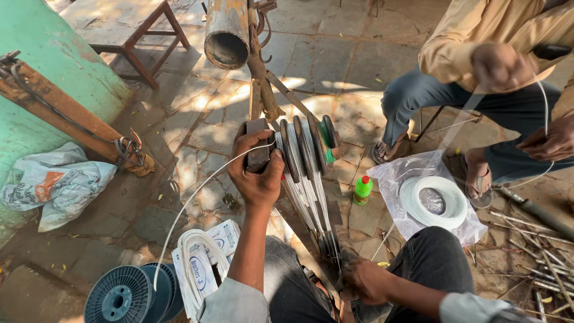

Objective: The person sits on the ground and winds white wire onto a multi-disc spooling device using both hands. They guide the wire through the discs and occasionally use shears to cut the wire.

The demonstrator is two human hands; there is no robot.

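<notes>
My left hand [257,173] grips a dark block at the top of a slotted winding former [308,149] that carries several loops of white wire. A white wire [191,200] runs from under this hand down to a blue spool [122,296] on the ground. My right hand [365,278] is closed around the lower end of the wire loops [320,209], just above my knee. The former stands on a rusty metal frame [263,90].
Another person sits at the right, their hands [499,63] handling a white wire. A white wire coil [433,200] lies on a plastic bag, next to a green bottle [362,189]. A metal pipe [227,33], wooden stool [119,30], bags [54,182] and rods [538,239] surround me.
</notes>
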